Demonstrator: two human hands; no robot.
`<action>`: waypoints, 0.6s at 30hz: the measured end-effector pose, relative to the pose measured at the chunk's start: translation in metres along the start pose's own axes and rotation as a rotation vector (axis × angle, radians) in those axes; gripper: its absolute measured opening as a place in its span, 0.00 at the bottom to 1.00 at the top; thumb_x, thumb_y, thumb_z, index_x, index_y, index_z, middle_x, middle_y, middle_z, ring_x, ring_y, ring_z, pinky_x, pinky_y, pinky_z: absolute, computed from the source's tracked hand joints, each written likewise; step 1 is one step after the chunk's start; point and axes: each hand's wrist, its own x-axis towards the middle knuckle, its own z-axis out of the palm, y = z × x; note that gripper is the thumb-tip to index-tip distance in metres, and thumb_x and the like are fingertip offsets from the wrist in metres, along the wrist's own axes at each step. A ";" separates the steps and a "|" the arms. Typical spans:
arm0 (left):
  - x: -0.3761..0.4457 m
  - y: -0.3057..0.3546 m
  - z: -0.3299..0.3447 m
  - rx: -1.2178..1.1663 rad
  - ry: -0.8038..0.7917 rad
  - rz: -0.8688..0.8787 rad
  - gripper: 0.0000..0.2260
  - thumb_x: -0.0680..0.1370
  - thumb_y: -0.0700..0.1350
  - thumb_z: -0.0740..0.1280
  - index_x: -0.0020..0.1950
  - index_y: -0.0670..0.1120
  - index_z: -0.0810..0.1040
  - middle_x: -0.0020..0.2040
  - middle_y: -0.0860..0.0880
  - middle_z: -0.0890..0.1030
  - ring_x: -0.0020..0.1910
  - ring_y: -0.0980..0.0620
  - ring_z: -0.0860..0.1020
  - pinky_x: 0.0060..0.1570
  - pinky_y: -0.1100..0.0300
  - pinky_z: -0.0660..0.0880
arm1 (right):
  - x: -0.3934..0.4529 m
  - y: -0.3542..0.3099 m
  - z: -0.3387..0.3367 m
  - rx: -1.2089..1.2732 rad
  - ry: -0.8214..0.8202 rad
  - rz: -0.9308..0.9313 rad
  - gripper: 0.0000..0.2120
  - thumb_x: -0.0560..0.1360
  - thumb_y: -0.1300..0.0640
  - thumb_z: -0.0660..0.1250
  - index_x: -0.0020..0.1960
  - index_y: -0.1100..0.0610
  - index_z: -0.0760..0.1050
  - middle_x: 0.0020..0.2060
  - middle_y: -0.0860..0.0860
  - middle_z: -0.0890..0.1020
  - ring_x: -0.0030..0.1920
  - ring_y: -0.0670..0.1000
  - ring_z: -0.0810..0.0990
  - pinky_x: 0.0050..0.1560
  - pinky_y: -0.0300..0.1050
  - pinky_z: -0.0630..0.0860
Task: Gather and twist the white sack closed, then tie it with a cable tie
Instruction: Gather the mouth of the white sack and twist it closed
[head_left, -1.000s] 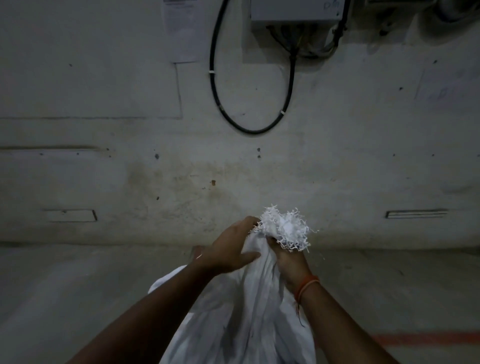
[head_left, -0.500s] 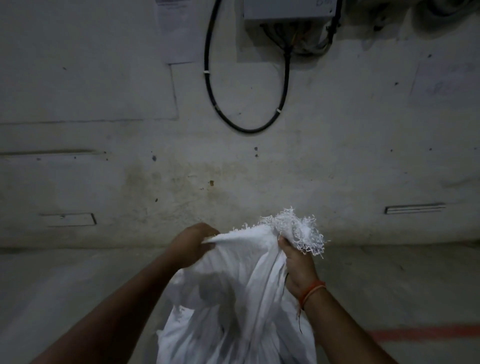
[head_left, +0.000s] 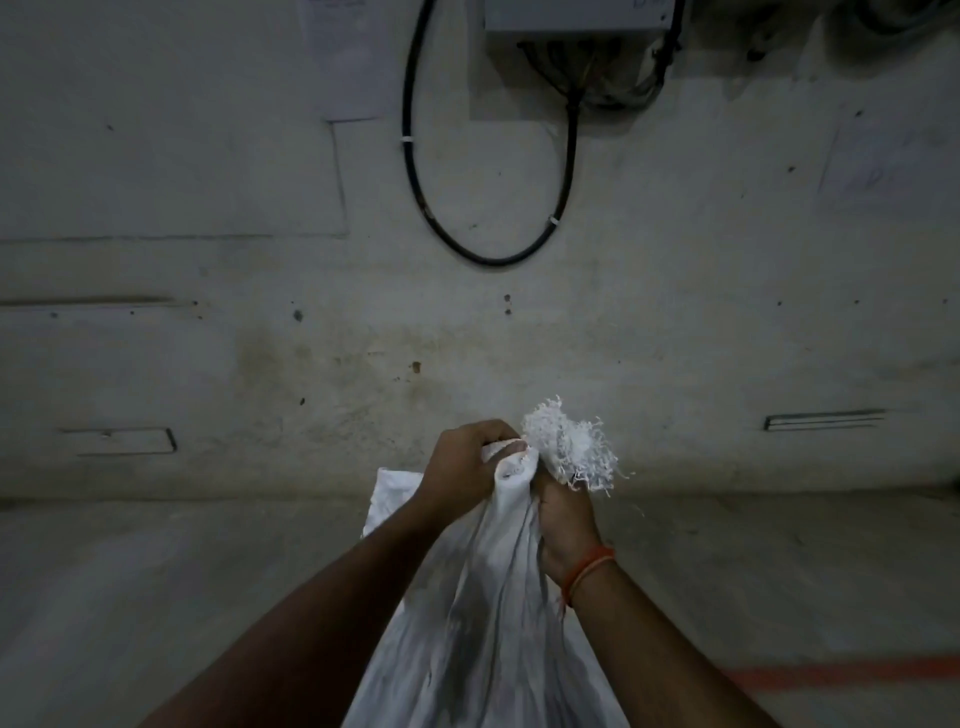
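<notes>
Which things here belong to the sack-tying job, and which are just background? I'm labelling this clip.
Job:
white sack
its frayed mouth
left hand
right hand

Background:
black cable loop
wall box
paper notice
red floor line

No cable tie visible.

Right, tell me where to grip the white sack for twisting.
Grip the white sack at its gathered neck just below the frayed top edge, from both sides, as the left hand and right hand do: the fabric is narrowest there.
</notes>
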 end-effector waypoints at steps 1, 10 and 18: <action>0.002 0.003 0.002 -0.021 0.049 -0.019 0.04 0.74 0.47 0.72 0.40 0.55 0.80 0.36 0.57 0.81 0.36 0.64 0.78 0.40 0.70 0.71 | 0.001 -0.001 0.004 0.016 0.007 0.028 0.11 0.82 0.59 0.58 0.48 0.57 0.79 0.48 0.56 0.82 0.46 0.50 0.81 0.60 0.46 0.76; 0.012 0.000 -0.009 0.000 0.154 -0.044 0.08 0.70 0.38 0.74 0.42 0.51 0.81 0.39 0.55 0.84 0.40 0.57 0.82 0.43 0.63 0.75 | -0.003 0.004 0.014 -0.041 -0.207 -0.005 0.29 0.66 0.49 0.78 0.64 0.58 0.79 0.60 0.56 0.83 0.61 0.56 0.81 0.68 0.58 0.73; -0.010 -0.029 -0.062 0.179 -0.313 -0.105 0.22 0.71 0.54 0.77 0.63 0.56 0.77 0.53 0.62 0.80 0.48 0.63 0.79 0.44 0.73 0.71 | 0.001 0.004 0.004 0.075 -0.107 0.037 0.15 0.77 0.62 0.67 0.64 0.61 0.77 0.61 0.59 0.81 0.61 0.58 0.80 0.67 0.58 0.74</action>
